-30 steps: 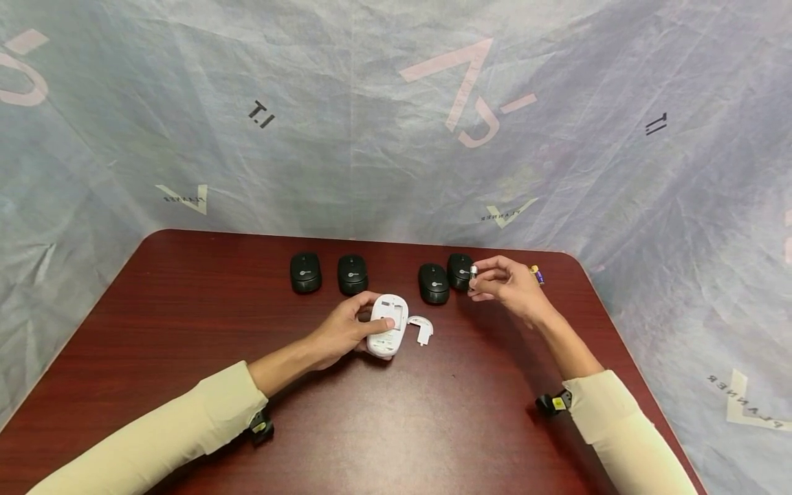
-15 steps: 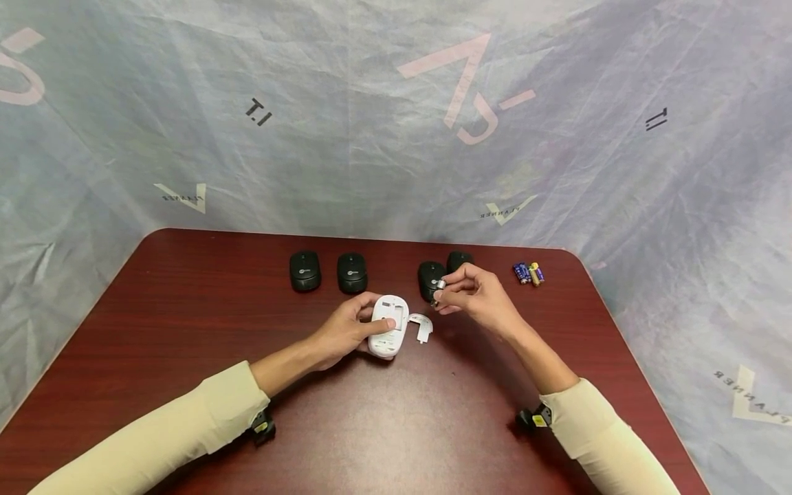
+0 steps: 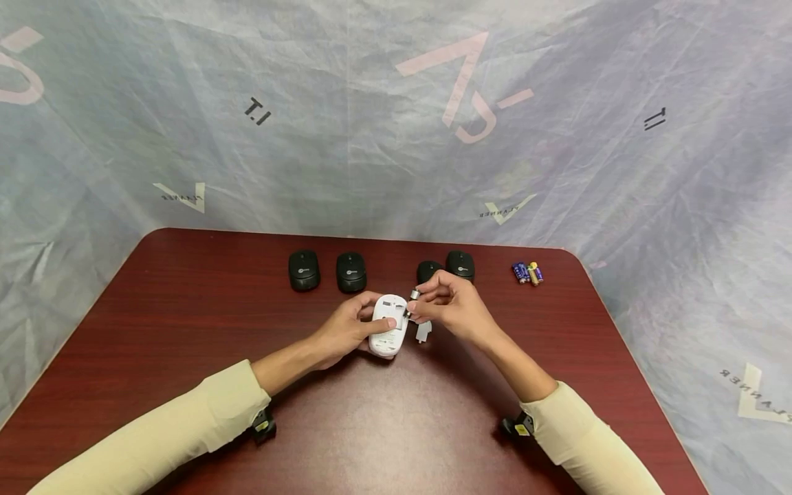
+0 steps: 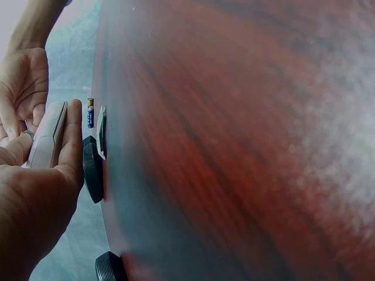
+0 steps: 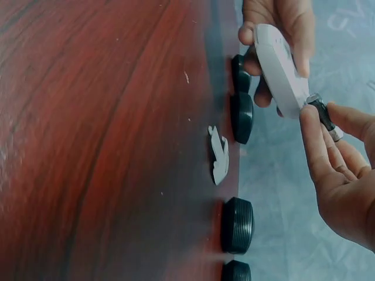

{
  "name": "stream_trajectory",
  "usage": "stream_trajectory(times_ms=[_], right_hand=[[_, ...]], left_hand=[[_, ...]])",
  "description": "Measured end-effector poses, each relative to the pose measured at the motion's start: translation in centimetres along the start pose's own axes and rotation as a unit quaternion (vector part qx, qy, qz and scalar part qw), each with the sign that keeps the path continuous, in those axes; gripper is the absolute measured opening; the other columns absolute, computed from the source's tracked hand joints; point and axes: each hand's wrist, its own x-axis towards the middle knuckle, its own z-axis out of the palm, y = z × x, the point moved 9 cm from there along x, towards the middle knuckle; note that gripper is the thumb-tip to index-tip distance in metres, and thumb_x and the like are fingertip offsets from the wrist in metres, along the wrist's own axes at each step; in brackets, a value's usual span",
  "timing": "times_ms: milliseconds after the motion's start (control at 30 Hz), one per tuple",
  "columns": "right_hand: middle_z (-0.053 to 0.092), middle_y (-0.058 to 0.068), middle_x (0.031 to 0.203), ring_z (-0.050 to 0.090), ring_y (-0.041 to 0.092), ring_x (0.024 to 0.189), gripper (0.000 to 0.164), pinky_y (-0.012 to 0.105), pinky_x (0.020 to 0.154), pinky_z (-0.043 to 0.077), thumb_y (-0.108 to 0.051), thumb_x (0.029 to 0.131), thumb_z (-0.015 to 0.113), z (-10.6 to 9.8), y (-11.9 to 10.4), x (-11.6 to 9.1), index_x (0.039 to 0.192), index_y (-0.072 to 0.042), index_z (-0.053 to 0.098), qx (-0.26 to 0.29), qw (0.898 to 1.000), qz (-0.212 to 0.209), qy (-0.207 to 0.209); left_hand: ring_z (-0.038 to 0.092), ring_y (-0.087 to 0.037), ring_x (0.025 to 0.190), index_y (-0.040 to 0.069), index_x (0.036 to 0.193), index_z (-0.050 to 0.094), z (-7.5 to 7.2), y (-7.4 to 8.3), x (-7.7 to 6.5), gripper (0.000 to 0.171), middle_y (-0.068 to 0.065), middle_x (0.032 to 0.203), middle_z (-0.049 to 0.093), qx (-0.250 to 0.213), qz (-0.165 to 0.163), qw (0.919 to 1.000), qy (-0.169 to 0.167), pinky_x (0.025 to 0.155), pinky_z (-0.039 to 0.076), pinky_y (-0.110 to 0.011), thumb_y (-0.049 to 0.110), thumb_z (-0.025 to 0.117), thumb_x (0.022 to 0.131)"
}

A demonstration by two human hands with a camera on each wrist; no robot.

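Observation:
A white computer mouse (image 3: 385, 345), underside up with its battery compartment uncovered, is held in my left hand (image 3: 343, 331), thumb across the underside. My right hand (image 3: 454, 307) pinches a small black and silver battery (image 5: 323, 115) by the mouse's edge, one end right at the compartment. Below them on the table lies the white battery cover (image 5: 218, 157), partly hidden by the right hand in the head view. In the left wrist view, the mouse (image 4: 48, 137) shows edge-on between thumb and fingers.
Several black mice stand along the back of the dark red table (image 3: 204, 302), two left of the hands, such as this black mouse (image 3: 304, 270), and two behind the right hand. Blue and gold batteries (image 3: 527, 273) lie at the back right. A grey cloth (image 3: 346, 124) hangs behind.
My right hand has carried the battery leftward from the back right to the mouse, uncovering the batteries lying on the table. The left hand and the white mouse have stayed nearly still.

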Motion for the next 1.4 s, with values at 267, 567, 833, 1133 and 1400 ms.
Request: stream_trajectory(times_ms=[267, 567, 833, 1133, 1400], right_hand=[[0.077, 0.019, 0.095, 0.076, 0.041, 0.079, 0.024, 0.058, 0.073, 0.067, -0.007, 0.088, 0.083, 0.8, -0.7, 0.1, 0.107, -0.003, 0.069, -0.074, 0.997, -0.039, 0.002], [0.076, -0.004, 0.086, 0.069, 0.013, 0.07, 0.015, 0.025, 0.06, 0.061, -0.021, 0.083, 0.09, 1.2, -1.6, 0.1, 0.093, -0.021, 0.079, -0.237, 0.966, -0.097, 0.02], [0.073, -0.003, 0.094, 0.071, 0.012, 0.081, 0.021, 0.03, 0.07, 0.066, -0.025, 0.086, 0.088, 1.2, -2.2, -0.5, 0.105, -0.019, 0.079, -0.281, 0.945, -0.161, 0.041], [0.075, 0.007, 0.114, 0.076, 0.021, 0.098, 0.016, 0.035, 0.083, 0.069, -0.014, 0.089, 0.084, 1.9, -2.4, -1.0, 0.103, -0.009, 0.079, -0.236, 0.95, -0.203, 0.02], [0.071, 0.009, 0.114, 0.073, 0.017, 0.099, 0.015, 0.025, 0.076, 0.066, -0.014, 0.09, 0.083, 3.6, -3.3, -1.8, 0.103, -0.008, 0.082, -0.38, 0.877, -0.293, -0.006]], left_hand=[[0.075, -0.021, 0.093, 0.005, 0.144, 0.048, 0.0, -0.3, 0.3, 0.051, -0.022, 0.132, 0.065, 0.01, -0.001, 0.9999, -0.003, 0.08, 0.069, -0.047, 0.01, 0.072, 0.099], [0.075, -0.021, 0.093, 0.005, 0.143, 0.049, -0.2, -0.1, 0.5, 0.05, -0.021, 0.133, 0.066, 0.016, 0.002, 0.9999, -0.003, 0.08, 0.069, -0.046, 0.011, 0.072, 0.099], [0.075, -0.022, 0.095, 0.006, 0.143, 0.049, -0.1, 0.1, 0.7, 0.049, -0.022, 0.136, 0.064, 0.002, -0.001, 1.0, -0.002, 0.082, 0.068, -0.049, 0.009, 0.071, 0.099], [0.076, -0.02, 0.092, 0.003, 0.141, 0.051, -0.1, 0.7, 0.7, 0.048, -0.022, 0.131, 0.067, 0.003, 0.013, 0.9998, 0.013, 0.079, 0.069, -0.046, 0.007, 0.072, 0.098], [0.076, -0.019, 0.089, 0.0, 0.138, 0.051, -0.4, 0.3, 0.9, 0.046, -0.023, 0.125, 0.069, 0.012, 0.014, 0.9996, 0.021, 0.076, 0.069, -0.044, 0.006, 0.072, 0.098]])
